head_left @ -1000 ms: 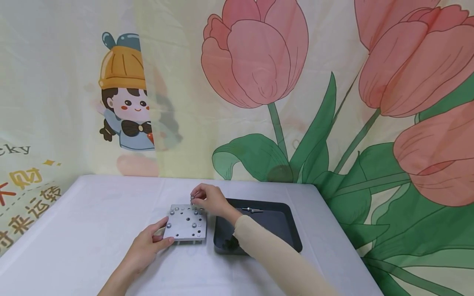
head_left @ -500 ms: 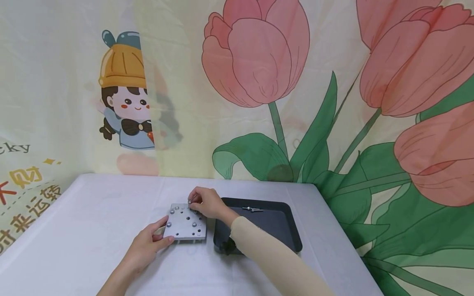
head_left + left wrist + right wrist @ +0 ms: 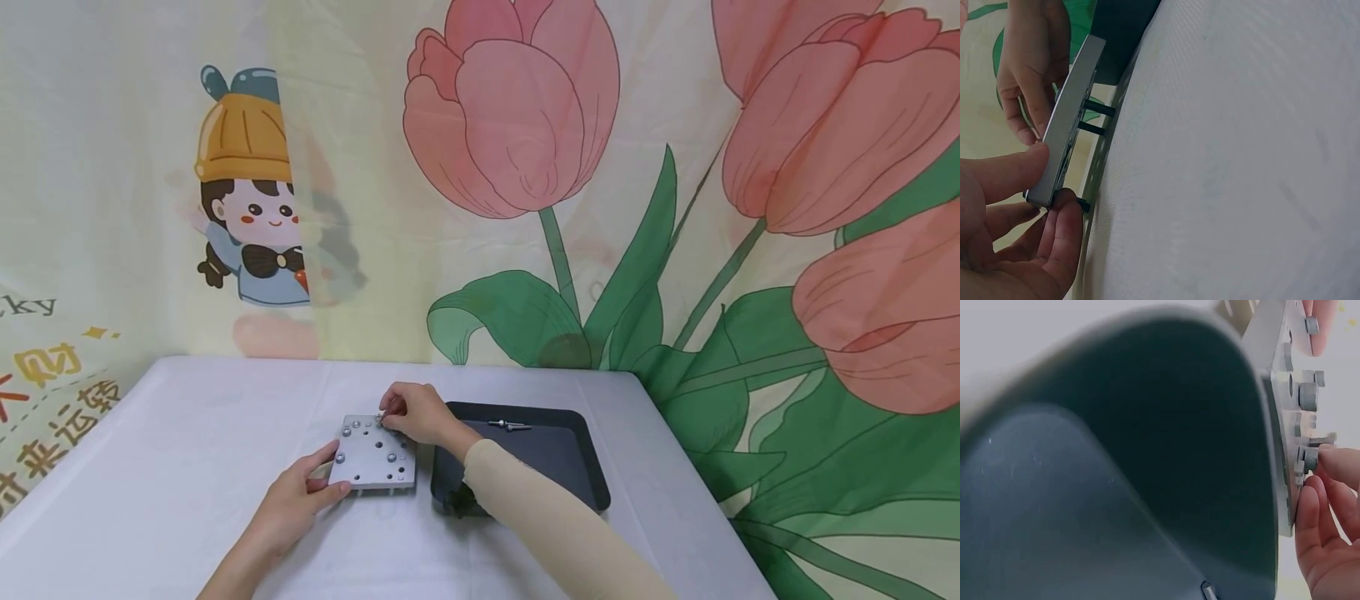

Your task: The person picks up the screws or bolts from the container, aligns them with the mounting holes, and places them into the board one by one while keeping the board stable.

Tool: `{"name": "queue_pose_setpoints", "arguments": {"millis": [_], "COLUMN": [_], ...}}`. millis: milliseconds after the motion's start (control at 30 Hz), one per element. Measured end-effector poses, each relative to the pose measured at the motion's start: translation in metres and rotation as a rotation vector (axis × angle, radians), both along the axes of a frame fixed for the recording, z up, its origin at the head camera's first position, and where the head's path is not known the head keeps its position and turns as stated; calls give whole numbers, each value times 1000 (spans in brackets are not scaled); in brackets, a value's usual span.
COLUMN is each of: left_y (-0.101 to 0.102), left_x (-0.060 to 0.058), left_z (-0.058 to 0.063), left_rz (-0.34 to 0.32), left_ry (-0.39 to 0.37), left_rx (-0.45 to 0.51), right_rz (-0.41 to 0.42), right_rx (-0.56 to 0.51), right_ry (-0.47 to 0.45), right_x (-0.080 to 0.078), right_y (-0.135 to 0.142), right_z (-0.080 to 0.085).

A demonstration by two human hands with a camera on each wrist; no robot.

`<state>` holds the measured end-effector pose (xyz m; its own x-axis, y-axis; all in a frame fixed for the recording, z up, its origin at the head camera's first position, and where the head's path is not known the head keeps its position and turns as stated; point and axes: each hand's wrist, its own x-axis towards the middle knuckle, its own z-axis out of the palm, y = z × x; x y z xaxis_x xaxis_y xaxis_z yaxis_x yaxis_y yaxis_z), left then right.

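Cropped "ky" lettering (image 3: 33, 306), yellow "财" (image 3: 47, 362), brown "来运转" (image 3: 66, 421), all on the pale backdrop (image 3: 112, 167)

Plenty of room along the left of the table (image 3: 165, 467) to slide a hand in, but the left hand (image 3: 303, 487) blocks the plate's (image 3: 375, 468) left edge. Far side has a strip to pass too, before the backdrop (image 3: 360, 192). The right hand (image 3: 420, 414) covers the far right corner, so straight down is blocked there. Gap between plate and tray (image 3: 596, 458) is tight, and that hand crosses its far end. Watch the bolts (image 3: 341, 457) on top and pins (image 3: 1099, 107) underneath. Tray's far right is reachable from above, past the sleeve (image 3: 555, 525).
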<state>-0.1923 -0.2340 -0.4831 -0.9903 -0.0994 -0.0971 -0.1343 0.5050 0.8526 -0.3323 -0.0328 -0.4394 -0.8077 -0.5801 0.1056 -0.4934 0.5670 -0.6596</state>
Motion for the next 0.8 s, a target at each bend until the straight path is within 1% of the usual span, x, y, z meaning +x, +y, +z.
{"name": "queue_pose_setpoints", "arguments": {"millis": [100,200,300,367,500,633,733,800], "left_y": [1,2,3,4,5,5,4,4], "left_x": [-1,-2,-2,-2,-2,-1,-1,-1], "left_z": [0,1,1,2,3,4,3,2], "left_rz": [2,7,8,10,16,21,19,18], "left_ry": [-4,-10,-14,-17,-22,-32,-25,-22], "left_rx": [-4,-7,-2,1,-1,5,9,13], "right_rz": [1,22,59,84,122,144,142,136], "right_rx": [23,50,60,57,64,99,135,161], "right_ry": [-15,-14,7,34,86,102,104,106], "right_x": [-1,-1,-2,-3,-5,-6,-7,-8], "right_y": [1,5,15,24,47,75,97,113], "right_z": [2,6,17,27,49,65,70,67]}}
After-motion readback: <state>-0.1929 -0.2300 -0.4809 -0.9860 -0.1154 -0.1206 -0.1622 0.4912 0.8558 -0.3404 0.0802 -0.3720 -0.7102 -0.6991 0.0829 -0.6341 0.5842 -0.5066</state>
